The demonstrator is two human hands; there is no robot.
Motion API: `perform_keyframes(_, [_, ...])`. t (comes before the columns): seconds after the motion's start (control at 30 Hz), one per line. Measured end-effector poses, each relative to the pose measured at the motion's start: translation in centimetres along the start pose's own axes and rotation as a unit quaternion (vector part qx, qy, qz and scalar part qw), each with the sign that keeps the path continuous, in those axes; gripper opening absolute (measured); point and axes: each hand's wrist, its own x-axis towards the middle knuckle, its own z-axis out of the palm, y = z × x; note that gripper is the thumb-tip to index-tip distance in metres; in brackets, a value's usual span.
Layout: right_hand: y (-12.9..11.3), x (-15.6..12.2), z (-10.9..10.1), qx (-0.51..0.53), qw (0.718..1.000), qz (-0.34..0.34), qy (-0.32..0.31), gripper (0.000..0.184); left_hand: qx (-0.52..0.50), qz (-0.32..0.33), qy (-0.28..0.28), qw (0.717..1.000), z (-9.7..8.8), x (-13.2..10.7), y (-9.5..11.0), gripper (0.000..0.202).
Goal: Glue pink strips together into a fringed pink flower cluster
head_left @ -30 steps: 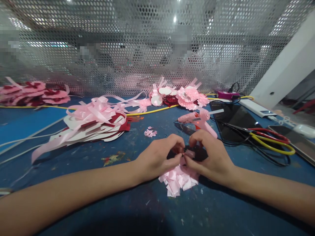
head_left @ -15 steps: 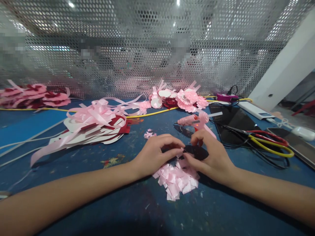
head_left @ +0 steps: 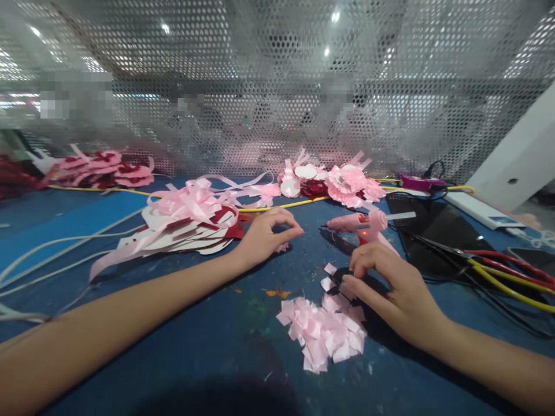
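My left hand [head_left: 269,236] hovers over the table beside the stack of cut-out cards, thumb and forefinger tips pinched together. Anything between those tips is too small to make out. Below it, a little pink scrap [head_left: 281,247] shows on the table. My right hand [head_left: 392,286] is at the far right edge of a heap of pink ribbon squares [head_left: 323,335], its thumb and curled fingers apart with nothing visible between them. Two loose ribbon squares [head_left: 330,269] lie just left of its fingertips. Directly behind this hand rests a pink glue gun [head_left: 358,223] with a clear glue stick in its back.
White and red cards [head_left: 173,238] topped with pink ribbon [head_left: 195,202] lie left. Pink and red rosettes [head_left: 351,184] line the back by a perforated metal panel [head_left: 260,86]. Scissors [head_left: 489,263], a black tablet [head_left: 427,222], cables and a white power bank [head_left: 481,209] are right.
My hands have separated from above the ribbon heap: the left moved away toward the cards, the right slightly right. Two loose squares now show beyond the heap. The view has shifted left.
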Motion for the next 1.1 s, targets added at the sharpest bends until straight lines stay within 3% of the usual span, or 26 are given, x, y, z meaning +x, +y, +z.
perform_keyframes(0.17, [0.1,-0.2,0.2,0.021,0.999,0.035,-0.012,0.012,-0.073,-0.11,-0.017,0.991,0.3,0.1,-0.1,0.034])
perform_keyframes(0.43, [0.2,-0.5,0.1,0.007,0.999,0.032,-0.017,0.009,-0.101,-0.102,0.001,0.99,0.3,0.3,-0.1,0.015])
perform_keyframes(0.5, [0.2,-0.5,0.1,0.019,0.999,0.036,-0.018,0.007,-0.065,-0.062,0.032,0.995,0.3,-0.2,0.3,0.012])
perform_keyframes(0.6, [0.1,-0.4,0.1,0.07,0.996,0.04,-0.038,0.019,0.037,0.074,0.059,0.995,0.6,-1.3,1.6,0.007])
perform_keyframes(0.67, [-0.1,-0.3,0.0,0.094,0.993,0.021,-0.064,0.029,0.037,0.135,-0.007,0.99,1.0,-2.3,2.7,0.021])
perform_keyframes(0.77, [-0.3,0.0,-0.3,0.099,0.99,-0.016,-0.1,0.036,-0.014,0.146,-0.086,0.985,1.6,-3.4,4.2,0.044])
perform_keyframes(0.9, [-0.3,0.1,-0.5,0.117,0.981,-0.041,-0.149,0.04,-0.109,0.118,-0.084,0.983,2.2,-4.2,5.1,0.026])
perform_keyframes(1.1, [-0.1,0.2,-0.5,0.154,0.966,-0.052,-0.2,0.063,-0.193,-0.01,-0.034,0.98,2.2,-4.2,5.1,0.006])
